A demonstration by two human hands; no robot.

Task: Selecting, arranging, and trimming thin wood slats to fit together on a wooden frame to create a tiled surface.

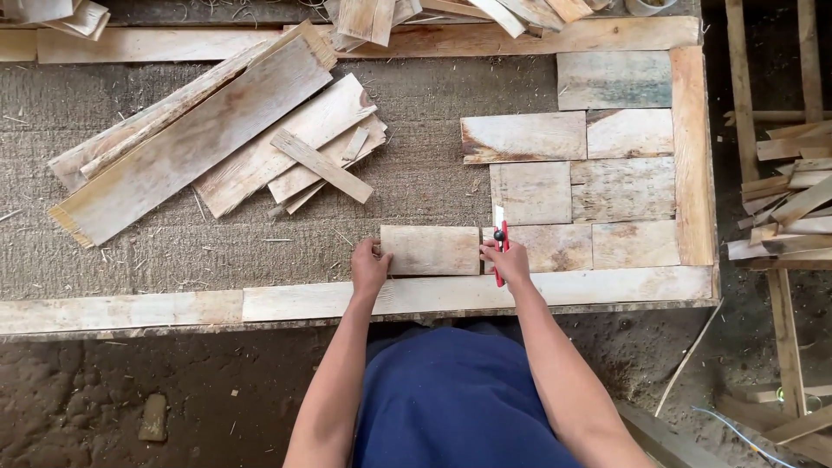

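1. Nearest the camera is the person's dark blue garment (451,399), with both bare forearms reaching out from it over the near edge of the work surface.
2. The wide, grey fibrous mat-covered table (416,182) is framed by a long pale wooden border plank (347,299) along its near side.
3. A loose pile of long weathered boards (208,139) lies at upper left, well apart from the hands and not in their way.
4. A laid patch of short rectangular pale wood pieces (598,182) fills the right corner, edge to edge.
5. The short pale wooden board (431,250) lies flat just above the border plank, left of that patch. It looks stiff, light and rough, probably splintery; its two short ends seem the best hold.
6. The left hand (369,269) has its fingers curled on the board's left end.
7. The right hand (508,260) presses at the board's right end, fingers closed around a red-handled cutter knife (500,238), blade pointing away.
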